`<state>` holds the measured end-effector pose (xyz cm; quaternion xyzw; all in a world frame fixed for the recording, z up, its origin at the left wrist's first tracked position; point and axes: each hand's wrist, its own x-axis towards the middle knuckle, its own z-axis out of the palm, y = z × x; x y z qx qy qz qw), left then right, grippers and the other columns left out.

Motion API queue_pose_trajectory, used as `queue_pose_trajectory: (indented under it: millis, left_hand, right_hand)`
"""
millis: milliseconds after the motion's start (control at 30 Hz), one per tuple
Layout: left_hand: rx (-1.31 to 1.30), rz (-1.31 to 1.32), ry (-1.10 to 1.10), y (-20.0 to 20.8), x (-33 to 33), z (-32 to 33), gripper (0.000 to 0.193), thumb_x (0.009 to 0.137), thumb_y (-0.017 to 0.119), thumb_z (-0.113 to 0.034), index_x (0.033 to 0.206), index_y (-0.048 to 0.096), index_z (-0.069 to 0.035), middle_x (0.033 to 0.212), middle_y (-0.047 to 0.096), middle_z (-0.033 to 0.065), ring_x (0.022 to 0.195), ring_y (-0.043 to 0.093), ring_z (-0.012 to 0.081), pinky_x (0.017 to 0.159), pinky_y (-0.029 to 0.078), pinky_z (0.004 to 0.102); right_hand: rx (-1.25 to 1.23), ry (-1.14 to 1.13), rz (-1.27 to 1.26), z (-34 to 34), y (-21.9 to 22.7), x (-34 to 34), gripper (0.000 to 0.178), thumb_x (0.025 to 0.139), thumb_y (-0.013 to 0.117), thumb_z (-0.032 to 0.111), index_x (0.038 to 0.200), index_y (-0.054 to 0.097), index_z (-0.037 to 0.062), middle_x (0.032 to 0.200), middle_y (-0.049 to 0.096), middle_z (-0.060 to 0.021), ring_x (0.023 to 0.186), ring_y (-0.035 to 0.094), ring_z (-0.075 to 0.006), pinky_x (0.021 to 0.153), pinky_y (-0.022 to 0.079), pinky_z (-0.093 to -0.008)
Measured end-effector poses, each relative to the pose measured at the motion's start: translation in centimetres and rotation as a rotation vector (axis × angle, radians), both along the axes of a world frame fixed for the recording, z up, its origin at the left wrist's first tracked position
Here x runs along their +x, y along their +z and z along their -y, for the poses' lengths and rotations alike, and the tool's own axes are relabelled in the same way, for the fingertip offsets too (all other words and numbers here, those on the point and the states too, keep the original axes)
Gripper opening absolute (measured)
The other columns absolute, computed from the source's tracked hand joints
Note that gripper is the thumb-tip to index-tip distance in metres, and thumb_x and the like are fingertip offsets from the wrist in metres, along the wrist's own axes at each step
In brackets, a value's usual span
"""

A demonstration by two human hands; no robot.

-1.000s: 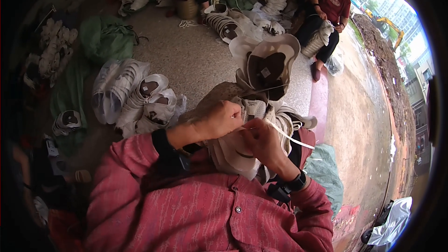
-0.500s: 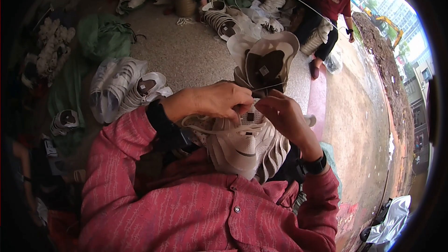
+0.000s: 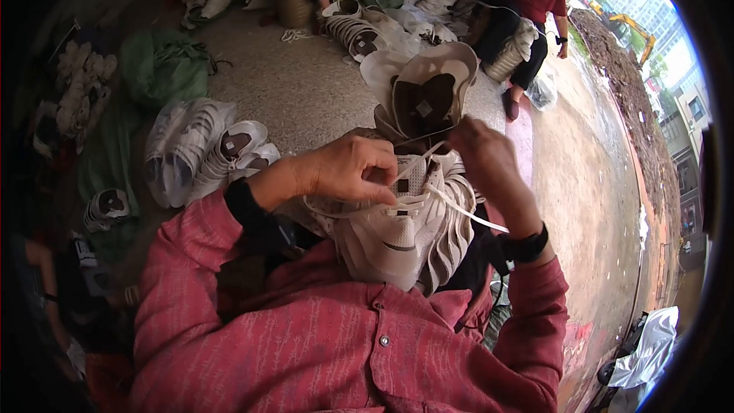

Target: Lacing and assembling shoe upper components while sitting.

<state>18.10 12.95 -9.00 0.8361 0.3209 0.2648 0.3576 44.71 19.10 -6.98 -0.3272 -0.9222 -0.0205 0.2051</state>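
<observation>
A cream sports shoe (image 3: 394,237) rests on my lap, toe toward my chest. My left hand (image 3: 348,170) grips its upper near the eyelets, fingers pinched on the lace. My right hand (image 3: 487,159) sits just right of the shoe's tongue, closed on a white lace (image 3: 462,210) that runs from the eyelets out to the right. A stack of brown-lined shoe uppers (image 3: 424,99) lies just beyond my hands. Red sleeves cover both my forearms, with a dark band on each wrist.
Finished cream shoes (image 3: 202,154) lie in a pile on the floor to my left, beside a green sack (image 3: 160,65). A person in a red shirt (image 3: 527,8) sits at the far right among more shoes (image 3: 359,30). A dirt road (image 3: 596,176) runs along the right.
Both hands have moved up over the shoe's eyelets; the right hand has pulled the lace through and now holds it higher by the tongue.
</observation>
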Motion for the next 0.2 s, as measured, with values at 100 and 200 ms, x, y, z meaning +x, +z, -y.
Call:
queue_pose_trajectory:
  millis: [100,200]
  left_hand:
    - [0.327,-0.232,0.173,0.2,1.7,2.1,0.034,0.076,0.080,-0.037,0.082,0.063,-0.008,0.090,0.059,0.0058,0.081,0.062,0.0200,0.070,0.051,0.0353]
    - [0.548,-0.321,0.222,-2.1,3.3,2.2,0.042,0.076,0.077,-0.046,0.095,0.066,-0.010,0.093,0.061,0.0041,0.093,0.063,0.0200,0.075,0.053,0.0395]
  right_hand:
    - [-0.705,-0.011,-0.355,0.5,0.3,1.0,0.012,0.095,0.055,0.013,0.095,0.063,0.0031,0.095,0.064,-0.0106,0.080,0.065,-0.0271,0.068,0.050,-0.0344]
    - [-1.670,0.377,-1.013,1.7,-1.6,-1.1,0.054,0.096,0.058,0.037,0.137,0.044,0.0055,0.122,0.061,-0.0144,0.085,0.066,-0.0228,0.074,0.054,-0.0324]
